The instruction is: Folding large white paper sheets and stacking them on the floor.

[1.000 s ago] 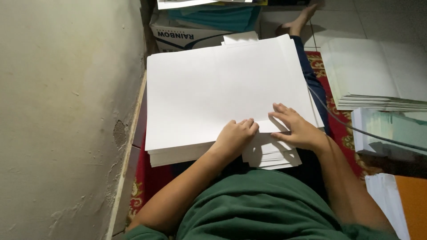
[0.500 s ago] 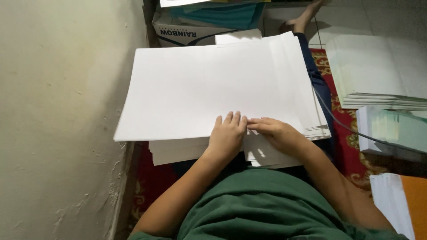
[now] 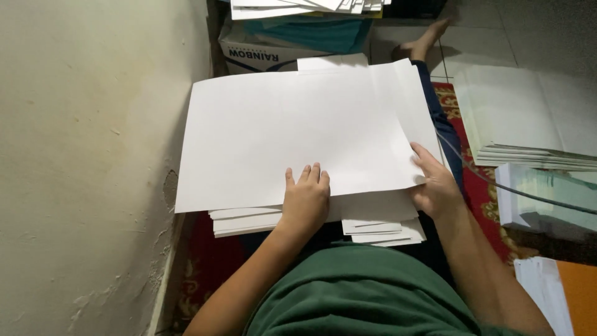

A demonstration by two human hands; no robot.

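White sheets (image 3: 298, 137) are filling the middle. A green shirt (image 3: 367, 292) is showing at six o'clock, a red patterned rug (image 3: 482, 186) at three, a teal-and-white box (image 3: 292, 43) at twelve, an orange sheet (image 3: 575, 295) at five.

Hemmed in on the left by the plaster wall (image 3: 81, 155), almost touching the top sheet (image 3: 292, 134) of the lap stack (image 3: 249, 221). Blocked ahead by a cardboard box (image 3: 261, 56) under more paper (image 3: 298, 7), close behind the sheet's far edge. Narrow gap on the right over the red patterned rug (image 3: 479, 186), crossed by a thin cable (image 3: 528, 196); beyond it, a paper pile (image 3: 528, 118). Open tiled floor (image 3: 479, 37) only at far right.
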